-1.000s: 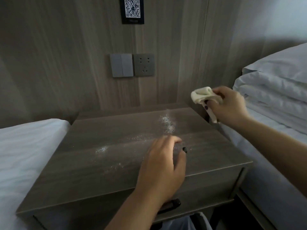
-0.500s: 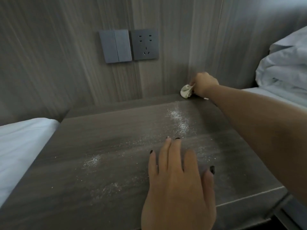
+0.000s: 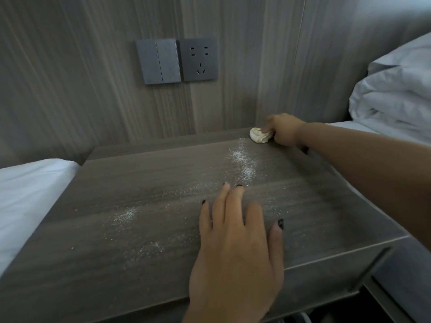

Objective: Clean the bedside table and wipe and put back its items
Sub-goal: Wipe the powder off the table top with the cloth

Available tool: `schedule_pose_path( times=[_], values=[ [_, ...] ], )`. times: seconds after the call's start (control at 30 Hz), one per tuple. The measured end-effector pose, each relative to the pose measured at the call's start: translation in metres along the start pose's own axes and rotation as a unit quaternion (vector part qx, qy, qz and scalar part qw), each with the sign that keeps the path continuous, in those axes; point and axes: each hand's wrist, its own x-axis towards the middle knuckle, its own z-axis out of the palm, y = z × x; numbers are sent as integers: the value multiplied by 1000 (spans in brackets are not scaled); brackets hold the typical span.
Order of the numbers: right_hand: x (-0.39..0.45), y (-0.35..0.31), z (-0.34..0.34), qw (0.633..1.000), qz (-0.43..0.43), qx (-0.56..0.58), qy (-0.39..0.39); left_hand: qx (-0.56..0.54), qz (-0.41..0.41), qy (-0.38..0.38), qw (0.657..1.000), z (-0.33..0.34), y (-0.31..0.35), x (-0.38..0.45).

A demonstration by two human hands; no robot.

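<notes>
While my left hand lies flat steadying the table, my right hand grips the cloth at its far corner, ready to sweep powder.

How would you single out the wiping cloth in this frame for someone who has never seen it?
Find the grey wood bedside table between two white beds. At its far right corner, below the wall socket, the right hand grips the cloth. It is a small cream wad, the only pale solid lump, unlike the scattered white powder.
</notes>
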Motion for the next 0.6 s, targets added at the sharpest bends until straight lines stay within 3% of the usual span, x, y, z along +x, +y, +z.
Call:
schedule_pose_path(
  times=[0.23,0.6],
  values=[
    [-69,2,3,999,-51,4,19,-37,3,-20,999,-8,0,-1],
    [-154,-16,-12,1000,-4,10,-10,-178,90,-12,980,-46,17,-41]
  ],
)
